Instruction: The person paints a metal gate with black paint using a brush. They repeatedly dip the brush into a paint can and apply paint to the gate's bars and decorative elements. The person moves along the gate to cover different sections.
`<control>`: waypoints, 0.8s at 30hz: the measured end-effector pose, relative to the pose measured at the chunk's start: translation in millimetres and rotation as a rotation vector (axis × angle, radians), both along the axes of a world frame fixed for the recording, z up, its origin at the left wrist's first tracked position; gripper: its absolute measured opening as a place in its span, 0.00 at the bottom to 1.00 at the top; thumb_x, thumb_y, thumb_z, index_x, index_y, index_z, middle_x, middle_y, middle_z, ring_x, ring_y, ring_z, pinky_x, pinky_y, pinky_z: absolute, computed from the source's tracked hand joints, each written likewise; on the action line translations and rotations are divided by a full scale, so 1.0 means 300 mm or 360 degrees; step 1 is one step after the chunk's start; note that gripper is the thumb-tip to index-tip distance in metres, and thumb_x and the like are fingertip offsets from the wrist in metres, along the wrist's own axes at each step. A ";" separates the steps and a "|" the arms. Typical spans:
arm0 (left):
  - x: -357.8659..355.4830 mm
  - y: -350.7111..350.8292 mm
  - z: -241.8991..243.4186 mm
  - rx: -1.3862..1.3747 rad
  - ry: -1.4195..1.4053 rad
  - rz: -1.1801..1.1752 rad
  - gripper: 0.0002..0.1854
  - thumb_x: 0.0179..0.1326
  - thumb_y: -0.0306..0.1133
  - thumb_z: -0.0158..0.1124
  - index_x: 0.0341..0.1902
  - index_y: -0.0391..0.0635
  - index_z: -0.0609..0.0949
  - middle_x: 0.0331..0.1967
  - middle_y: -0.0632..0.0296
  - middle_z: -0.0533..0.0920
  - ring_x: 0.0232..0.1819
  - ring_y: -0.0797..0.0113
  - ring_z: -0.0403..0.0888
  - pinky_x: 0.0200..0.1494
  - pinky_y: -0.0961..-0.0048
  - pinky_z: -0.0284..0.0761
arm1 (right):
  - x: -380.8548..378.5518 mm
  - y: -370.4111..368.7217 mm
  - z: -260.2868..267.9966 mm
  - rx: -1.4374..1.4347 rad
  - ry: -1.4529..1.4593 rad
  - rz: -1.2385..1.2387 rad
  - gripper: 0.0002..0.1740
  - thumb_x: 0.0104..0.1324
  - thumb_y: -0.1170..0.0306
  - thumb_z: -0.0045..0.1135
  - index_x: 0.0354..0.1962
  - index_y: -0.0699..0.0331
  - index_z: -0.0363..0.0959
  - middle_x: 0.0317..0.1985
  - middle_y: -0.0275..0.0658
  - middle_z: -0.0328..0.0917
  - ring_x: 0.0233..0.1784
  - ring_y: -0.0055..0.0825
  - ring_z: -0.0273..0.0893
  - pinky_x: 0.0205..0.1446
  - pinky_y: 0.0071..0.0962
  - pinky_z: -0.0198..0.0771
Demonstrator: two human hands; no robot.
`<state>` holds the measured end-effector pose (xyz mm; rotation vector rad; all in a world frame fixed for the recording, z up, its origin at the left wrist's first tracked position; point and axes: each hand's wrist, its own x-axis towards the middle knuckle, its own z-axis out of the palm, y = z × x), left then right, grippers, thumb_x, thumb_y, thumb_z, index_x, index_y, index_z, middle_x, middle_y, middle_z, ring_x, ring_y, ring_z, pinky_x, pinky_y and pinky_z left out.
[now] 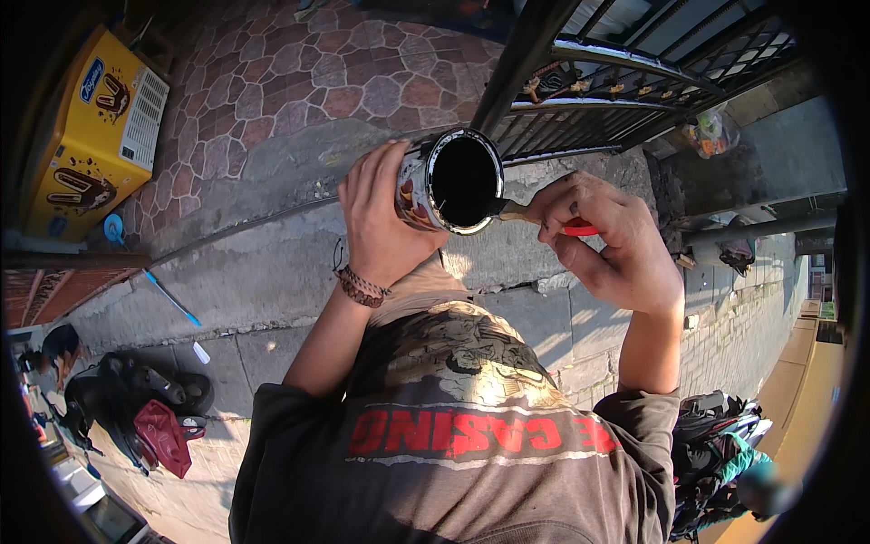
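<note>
My left hand (380, 211) grips a metal paint can (414, 197) from its left side, the can's mouth tilted up toward me. Dark, black-looking paint (465, 180) shows inside, and drips streak the rim and wall. In my right hand (601, 234) is a paintbrush (514, 210) with a red part showing between the fingers. Its dark bristle end touches or overlaps the lower right of the can's rim; which one, I cannot tell. Most of the handle is hidden by my fingers.
A black metal gate (612, 95) stands open beyond the can. At left are a yellow freezer (95, 149), a blue-ended stick (171, 298) on concrete and a parked motorcycle (109, 401) with a red bag (163, 435). One person (62, 347) bends at far left; another (720, 469) is at lower right.
</note>
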<state>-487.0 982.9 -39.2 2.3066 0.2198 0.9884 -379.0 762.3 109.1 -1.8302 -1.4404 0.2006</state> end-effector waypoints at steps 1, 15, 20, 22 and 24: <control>0.004 -0.002 0.001 -0.0005 0.0003 -0.0009 0.54 0.29 0.36 0.85 0.69 0.45 0.72 0.64 0.53 0.76 0.68 0.49 0.72 0.70 0.50 0.62 | 0.002 -0.016 0.010 -0.0036 0.0045 0.0007 0.11 0.51 0.87 0.58 0.33 0.67 0.73 0.37 0.44 0.82 0.41 0.34 0.83 0.45 0.30 0.76; 0.097 -0.057 -0.037 -0.0086 0.0259 -0.0192 0.57 0.28 0.38 0.87 0.70 0.44 0.70 0.64 0.52 0.76 0.67 0.48 0.72 0.69 0.48 0.63 | 0.030 -0.160 -0.119 0.0347 0.0526 -0.0462 0.09 0.55 0.85 0.58 0.34 0.67 0.73 0.39 0.42 0.83 0.44 0.30 0.82 0.49 0.29 0.75; 0.158 -0.083 -0.094 -0.0119 0.0424 -0.0317 0.60 0.27 0.39 0.88 0.71 0.43 0.68 0.64 0.46 0.75 0.67 0.47 0.72 0.70 0.49 0.64 | 0.009 -0.208 -0.322 0.0699 0.1065 -0.0823 0.09 0.63 0.80 0.64 0.40 0.68 0.74 0.41 0.38 0.82 0.46 0.23 0.79 0.53 0.24 0.74; 0.189 -0.090 -0.116 -0.0297 0.0427 -0.0355 0.61 0.27 0.39 0.89 0.71 0.43 0.67 0.64 0.46 0.75 0.66 0.46 0.73 0.70 0.50 0.66 | -0.013 -0.229 -0.400 0.0939 0.1499 -0.0994 0.09 0.66 0.78 0.63 0.43 0.68 0.75 0.40 0.35 0.82 0.42 0.20 0.80 0.50 0.22 0.75; 0.227 -0.105 -0.136 -0.0434 0.0399 -0.0408 0.59 0.28 0.40 0.89 0.70 0.42 0.68 0.62 0.48 0.77 0.64 0.47 0.76 0.67 0.53 0.71 | -0.009 -0.239 -0.466 0.0985 0.1628 -0.1138 0.10 0.67 0.76 0.64 0.45 0.69 0.75 0.39 0.35 0.82 0.39 0.19 0.80 0.47 0.22 0.75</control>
